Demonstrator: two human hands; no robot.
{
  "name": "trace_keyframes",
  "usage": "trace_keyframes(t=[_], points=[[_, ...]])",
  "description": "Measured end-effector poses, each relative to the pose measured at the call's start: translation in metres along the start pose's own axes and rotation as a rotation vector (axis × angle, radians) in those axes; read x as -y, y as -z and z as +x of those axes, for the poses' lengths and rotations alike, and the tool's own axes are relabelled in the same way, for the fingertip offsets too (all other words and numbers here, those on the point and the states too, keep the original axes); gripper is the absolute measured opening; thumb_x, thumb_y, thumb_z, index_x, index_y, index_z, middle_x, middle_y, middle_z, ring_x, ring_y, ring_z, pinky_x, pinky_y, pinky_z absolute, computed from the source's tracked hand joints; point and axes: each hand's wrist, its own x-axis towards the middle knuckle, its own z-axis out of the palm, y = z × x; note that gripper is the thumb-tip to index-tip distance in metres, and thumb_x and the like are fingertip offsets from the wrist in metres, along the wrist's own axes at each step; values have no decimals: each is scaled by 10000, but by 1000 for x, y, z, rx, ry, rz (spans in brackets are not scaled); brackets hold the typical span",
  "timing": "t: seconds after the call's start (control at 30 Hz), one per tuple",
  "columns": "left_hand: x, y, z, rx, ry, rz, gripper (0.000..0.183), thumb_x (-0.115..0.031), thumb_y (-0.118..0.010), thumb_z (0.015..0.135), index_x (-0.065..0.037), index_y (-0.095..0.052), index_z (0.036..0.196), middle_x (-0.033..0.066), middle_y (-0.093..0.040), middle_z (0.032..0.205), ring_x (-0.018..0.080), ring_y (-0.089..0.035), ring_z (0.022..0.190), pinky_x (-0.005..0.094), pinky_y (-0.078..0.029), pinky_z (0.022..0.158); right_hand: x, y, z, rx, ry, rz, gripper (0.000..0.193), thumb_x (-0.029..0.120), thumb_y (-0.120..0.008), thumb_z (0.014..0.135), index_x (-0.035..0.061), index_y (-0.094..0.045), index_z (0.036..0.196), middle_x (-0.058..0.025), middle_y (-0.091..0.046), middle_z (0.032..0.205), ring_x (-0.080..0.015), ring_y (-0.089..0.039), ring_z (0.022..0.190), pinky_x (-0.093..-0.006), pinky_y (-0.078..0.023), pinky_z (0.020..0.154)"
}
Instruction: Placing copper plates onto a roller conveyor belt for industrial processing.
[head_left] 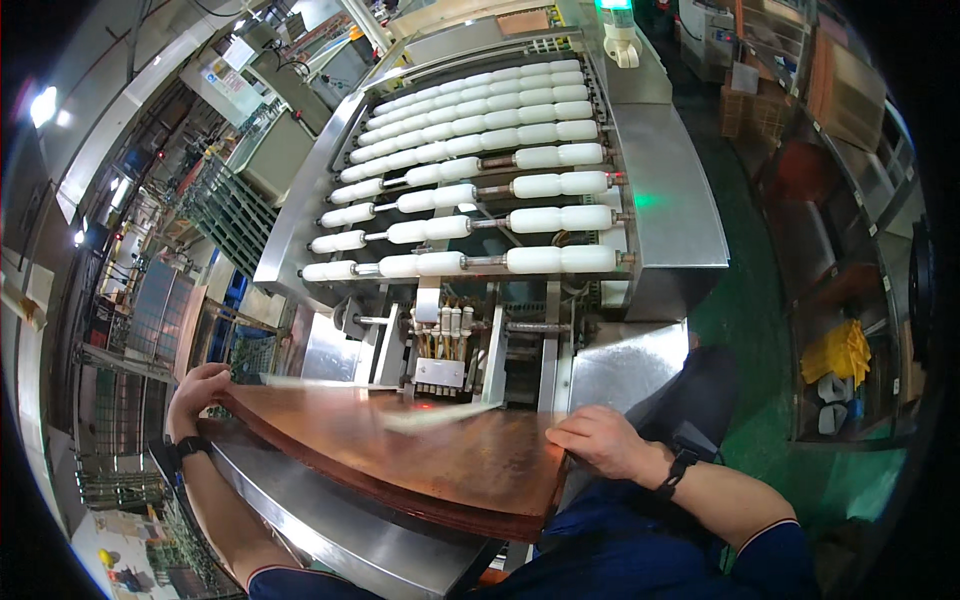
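Copper-coloured sheets (430,450): metal, smooth, dully glossy. Worktop (330,525): brushed steel, satin. Conveyor rollers (480,180): white, matt, carried on metal shafts.
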Motion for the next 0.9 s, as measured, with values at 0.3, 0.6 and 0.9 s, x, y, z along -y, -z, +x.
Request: trace_keyframes(t=[0.3,0.6,0.9], points=[[23,6,-2,-128,-168,-401,648,-523,-565,997,-37,-500,1420,102,-722,944,179,-712,791,300,-556,659,-1,4,20,-271,-273,135,403,15,-699,817,19,-624,1213,-126,-680,1002,-340,-642,895,-421,-533,784],[25,11,6,-65,11,211,383,-377,-641,945,-26,-714,1079,56,-718,828,125,-658,684,264,-502,571,51,40,30,-147,-392,447,402,242,-708,924,-13,-624,1222,-185,-640,1137,-314,-631,1029,-397,-517,890],[11,0,-2,-88,31,292,363,-366,-636,941,-23,-734,1013,40,-695,775,116,-638,662,266,-499,572,110,63,51,186,-316,811,433,367,-738,912,25,-676,1172,-150,-646,1220,-291,-612,1158,-399,-486,986]])
